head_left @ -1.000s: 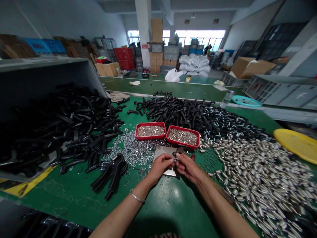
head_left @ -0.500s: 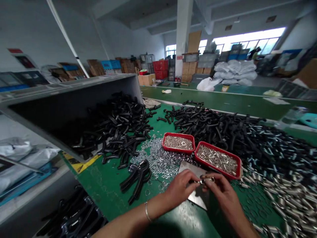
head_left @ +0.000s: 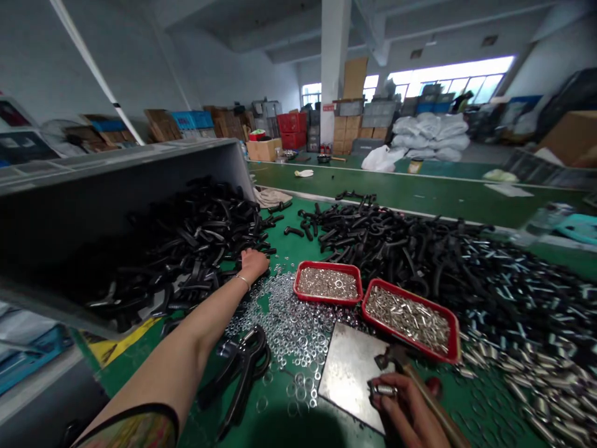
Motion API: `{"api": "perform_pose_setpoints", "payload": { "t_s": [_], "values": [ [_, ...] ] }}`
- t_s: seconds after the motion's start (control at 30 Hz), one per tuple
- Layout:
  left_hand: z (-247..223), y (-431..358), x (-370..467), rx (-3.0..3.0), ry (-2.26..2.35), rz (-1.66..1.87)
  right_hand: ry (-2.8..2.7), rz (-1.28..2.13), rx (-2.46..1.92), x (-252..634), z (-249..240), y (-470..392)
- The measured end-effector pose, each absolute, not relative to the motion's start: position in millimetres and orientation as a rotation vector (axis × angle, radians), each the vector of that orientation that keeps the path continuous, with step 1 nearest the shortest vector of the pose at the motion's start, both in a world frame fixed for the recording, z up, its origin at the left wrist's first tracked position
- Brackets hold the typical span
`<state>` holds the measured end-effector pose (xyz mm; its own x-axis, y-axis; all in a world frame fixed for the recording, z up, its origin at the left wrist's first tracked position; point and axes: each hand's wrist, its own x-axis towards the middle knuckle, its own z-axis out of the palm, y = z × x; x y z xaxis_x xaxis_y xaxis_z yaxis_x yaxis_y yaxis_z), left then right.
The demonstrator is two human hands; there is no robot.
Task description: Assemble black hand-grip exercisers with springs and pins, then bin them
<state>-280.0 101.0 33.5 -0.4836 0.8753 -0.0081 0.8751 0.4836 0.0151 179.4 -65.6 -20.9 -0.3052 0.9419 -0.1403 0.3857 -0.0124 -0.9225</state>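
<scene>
My left hand (head_left: 254, 264) is stretched out at the right edge of a heap of black curved plastic handles (head_left: 205, 230). Its back faces me and hides most of the fingers, so whether it grips a handle is unclear. Low over the corner of a flat metal plate (head_left: 349, 373), my right hand (head_left: 415, 410) pinches a small silver metal spring (head_left: 385, 390) with something dark at its left end. A hammer (head_left: 426, 398) with a wooden handle lies right beside that hand, its head over the plate. Two black handles joined in a V (head_left: 245, 373) rest below my left forearm.
Two red trays of small metal parts, the left one (head_left: 329, 283) and the right one (head_left: 410, 320), stand mid-table. Loose washers (head_left: 289, 323) spread left of the plate. Silver cylinders (head_left: 550, 379) lie at right. A tipped grey crate (head_left: 240, 168) stands behind the heap.
My left hand has left the small part near my right hand and reached up and left to the black handles. The right hand keeps the spring, now lower in view; the hammer has come into sight.
</scene>
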Motion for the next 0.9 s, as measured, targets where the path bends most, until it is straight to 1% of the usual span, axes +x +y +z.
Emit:
{"api": "perform_pose_setpoints", "payload": {
  "t_s": [0.1, 0.17, 0.2, 0.27, 0.3, 0.33, 0.37, 0.4, 0.47, 0.53, 0.63, 0.73, 0.9],
  "values": [
    [24, 103, -279, 1.552, 2.681, -0.049, -1.57, 1.368, -1.358, 170, -17, -67],
    [27, 102, -283, 1.545, 2.692, -0.007, -1.408, 1.42, -1.308, 166, -12, -65],
    [31, 100, -284, 1.551, 2.711, 0.098, -1.316, 1.439, -1.283, 164, -10, -64],
    [42, 93, -283, 1.601, 2.683, 0.546, -1.147, 1.476, -1.231, 162, -8, -62],
    [49, 86, -278, 1.628, 2.586, 0.8, -1.078, 1.489, -1.204, 162, -7, -61],
    [56, 76, -268, 1.646, 2.422, 1.012, -1.023, 1.501, -1.178, 161, -7, -62],
    [62, 64, -252, 1.65, 2.213, 1.136, -0.982, 1.51, -1.154, 160, -8, -63],
    [66, 48, -232, 1.623, 1.982, 1.188, -0.952, 1.518, -1.135, 160, -8, -65],
    [66, 11, -179, 1.501, 1.533, 1.103, -0.912, 1.533, -1.109, 158, -9, -70],
    [55, -26, -120, 1.338, 1.249, 0.963, -0.879, 1.534, -1.099, 156, -9, -75],
    [26, -63, -49, 1.201, 1.158, 0.918, -0.853, 1.502, -1.09, 153, -4, -82],
    [7, -76, -13, 1.087, 1.15, 0.963, -0.865, 1.431, -1.082, 152, 4, -89],
    [12, -82, 3, 0.895, 1.013, 1.017, -0.913, 1.315, -1.085, 149, 12, -98]
  ]
}}
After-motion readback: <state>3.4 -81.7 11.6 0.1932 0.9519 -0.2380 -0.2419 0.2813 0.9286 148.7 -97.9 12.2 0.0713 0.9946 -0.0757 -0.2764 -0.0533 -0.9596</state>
